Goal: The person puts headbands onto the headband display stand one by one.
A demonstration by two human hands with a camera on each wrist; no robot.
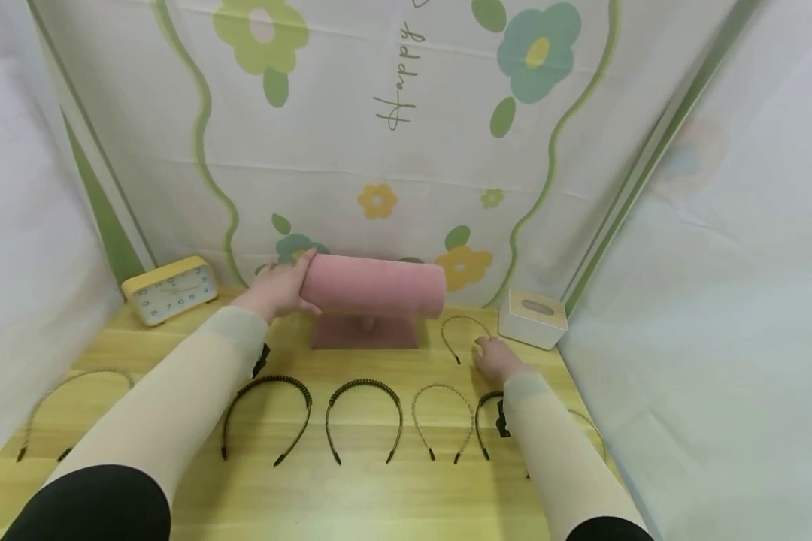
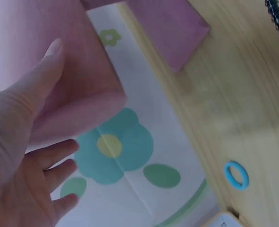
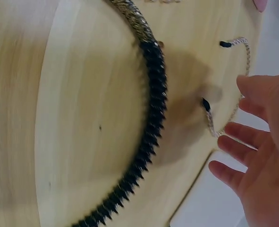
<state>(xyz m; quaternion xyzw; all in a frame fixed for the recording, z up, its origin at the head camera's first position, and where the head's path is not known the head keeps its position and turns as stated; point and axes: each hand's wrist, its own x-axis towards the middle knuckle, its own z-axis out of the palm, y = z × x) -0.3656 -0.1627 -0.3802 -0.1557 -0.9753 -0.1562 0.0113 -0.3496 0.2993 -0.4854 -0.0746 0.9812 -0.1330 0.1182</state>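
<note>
On the wooden table stands a pink roll-shaped headband stand [image 1: 374, 285] with a flat base [image 1: 364, 333]. My left hand [image 1: 280, 289] holds its left end; the left wrist view shows the thumb [image 2: 47, 66] along the roll's surface and several fingers below the end, the index finger hidden. At the back right, my right hand [image 1: 497, 361] is beside a thin light headband [image 1: 463, 316]. Its fingers reach over that headband's curve in the right wrist view, without curling round it; contact is hard to tell. A dark ridged headband [image 3: 156, 94] lies closer to that wrist.
Two dark headbands [image 1: 364, 382] and a pale braided one [image 1: 443, 386] lie in front. Another with a bow [image 1: 503, 421] is partly under my right forearm. A yellow clock [image 1: 171, 290] stands back left, a white tissue box [image 1: 533, 321] back right. Fabric walls surround the table.
</note>
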